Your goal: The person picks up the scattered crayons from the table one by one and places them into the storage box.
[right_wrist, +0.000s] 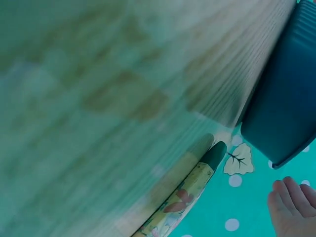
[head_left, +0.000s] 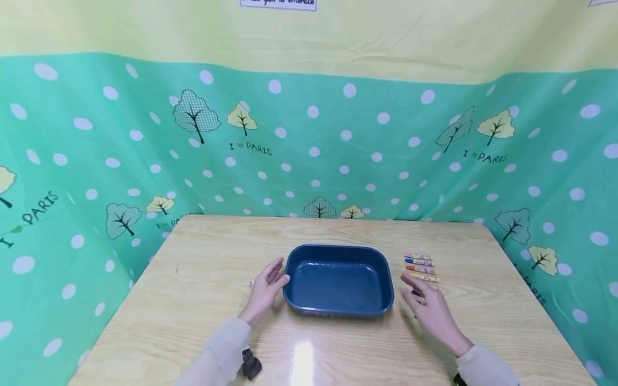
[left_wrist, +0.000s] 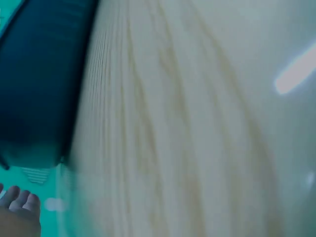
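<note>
A dark blue rectangular plastic basin [head_left: 338, 289] sits on the wooden table in the head view, with nothing inside it. At its left end is my left hand [head_left: 264, 287], fingers extended and thumb right at the rim. My right hand [head_left: 427, 308] hovers off the basin's right end, fingers loosely spread, holding nothing. Beyond its fingertips lie several crayons in a row, among them a blue-tipped crayon [head_left: 419, 262] and an orange-tipped crayon [head_left: 421, 269]. Another, partly hidden, shows beneath the right hand. The right wrist view shows a dark-tipped crayon [right_wrist: 182, 200] with a patterned wrapper up close.
The pale wooden table [head_left: 203, 252] reaches back to a green polka-dot curtain [head_left: 328, 134] that also hangs at both sides. A bright light reflection falls on the tabletop in front of the basin. A black strap piece [head_left: 251, 364] shows at the left wrist.
</note>
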`<state>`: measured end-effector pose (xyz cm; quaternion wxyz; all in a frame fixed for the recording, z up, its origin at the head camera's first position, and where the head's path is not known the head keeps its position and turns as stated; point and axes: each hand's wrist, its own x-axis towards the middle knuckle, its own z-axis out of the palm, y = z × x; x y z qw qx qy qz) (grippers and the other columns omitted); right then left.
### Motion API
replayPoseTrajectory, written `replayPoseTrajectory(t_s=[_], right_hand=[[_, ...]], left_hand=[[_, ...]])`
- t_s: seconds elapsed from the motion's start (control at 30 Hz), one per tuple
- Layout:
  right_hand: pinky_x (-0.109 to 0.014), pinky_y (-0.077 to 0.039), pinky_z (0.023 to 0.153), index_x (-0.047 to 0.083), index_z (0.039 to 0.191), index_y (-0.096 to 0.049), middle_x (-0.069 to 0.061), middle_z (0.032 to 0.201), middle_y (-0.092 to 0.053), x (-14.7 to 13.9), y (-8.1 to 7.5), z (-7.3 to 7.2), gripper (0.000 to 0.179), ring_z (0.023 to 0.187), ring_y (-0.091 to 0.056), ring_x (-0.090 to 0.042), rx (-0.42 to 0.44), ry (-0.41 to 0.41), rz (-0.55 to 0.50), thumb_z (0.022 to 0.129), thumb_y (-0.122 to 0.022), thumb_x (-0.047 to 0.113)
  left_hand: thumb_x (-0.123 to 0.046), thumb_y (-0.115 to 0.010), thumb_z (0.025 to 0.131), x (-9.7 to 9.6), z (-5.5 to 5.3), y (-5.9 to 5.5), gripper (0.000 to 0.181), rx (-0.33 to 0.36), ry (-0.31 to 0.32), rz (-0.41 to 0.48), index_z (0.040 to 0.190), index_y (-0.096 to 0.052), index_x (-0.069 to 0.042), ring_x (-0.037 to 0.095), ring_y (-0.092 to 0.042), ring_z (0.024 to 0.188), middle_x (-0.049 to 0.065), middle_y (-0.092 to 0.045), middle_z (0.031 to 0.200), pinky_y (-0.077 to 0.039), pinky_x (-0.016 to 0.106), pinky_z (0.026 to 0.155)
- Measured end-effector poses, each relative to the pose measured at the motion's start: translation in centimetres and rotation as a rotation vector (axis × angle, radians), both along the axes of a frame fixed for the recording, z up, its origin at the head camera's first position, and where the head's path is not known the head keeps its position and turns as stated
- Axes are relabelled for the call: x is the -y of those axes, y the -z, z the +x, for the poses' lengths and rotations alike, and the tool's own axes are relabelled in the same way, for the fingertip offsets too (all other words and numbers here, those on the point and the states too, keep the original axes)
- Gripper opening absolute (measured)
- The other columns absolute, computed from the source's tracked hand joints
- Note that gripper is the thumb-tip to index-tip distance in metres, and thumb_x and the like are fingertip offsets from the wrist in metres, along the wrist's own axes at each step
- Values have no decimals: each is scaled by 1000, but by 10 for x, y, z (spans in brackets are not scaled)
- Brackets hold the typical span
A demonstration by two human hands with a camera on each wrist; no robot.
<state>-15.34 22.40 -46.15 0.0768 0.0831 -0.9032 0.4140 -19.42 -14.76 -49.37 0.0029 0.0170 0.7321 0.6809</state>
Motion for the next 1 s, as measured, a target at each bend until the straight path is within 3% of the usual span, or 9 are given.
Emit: replayPoseTrajectory(t_s=[0.17, 0.37, 0.67, 0.87, 1.0], right_hand=[[-49, -49, 90, -3, 126, -50, -22, 125, -55, 1, -1, -1, 40, 112, -53, -41, 23, -3, -9, 92, -53, 16], [-49, -49, 90, -3, 124, -52, -20, 123, -57, 2, 0, 1, 38, 111, -54, -40, 10, -8, 8, 91, -55, 14], [-45, -51, 88, -1, 123, -55, -15, 117, -63, 1, 1, 4, 37, 107, -59, -31, 18, -35, 51, 90, -56, 15], [-45, -52, 87, 0, 122, -56, -17, 116, -62, -13, -2, -6, 35, 105, -60, -33, 17, -21, 57, 90, -56, 14], [-31, -57, 78, 4, 125, -55, -17, 119, -61, -35, -4, -18, 36, 102, -62, -29, 77, -29, -3, 92, -55, 19]], left_hand=[[-8, -62, 84, -4, -7, 6, 71, 14, 35, 28, 143, -24, 1, 32, -23, 137, 18, -25, 149, -23, 39, 114], [-7, -64, 82, -10, 1, 8, 73, 12, 72, -1, 143, -25, -1, 38, -24, 135, 22, -22, 149, -25, 45, 111], [0, -58, 84, -17, 10, 6, 72, 22, 40, 26, 144, -18, 2, 42, -22, 135, 25, -19, 149, -25, 50, 110], [2, -53, 85, -20, 11, 4, 69, 27, 13, 16, 145, -18, 0, 38, -22, 136, 21, -18, 150, -24, 48, 111], [4, -52, 85, -22, 12, 5, 68, 26, 13, 24, 145, -19, 0, 37, -24, 135, 22, -19, 150, -25, 47, 111]])
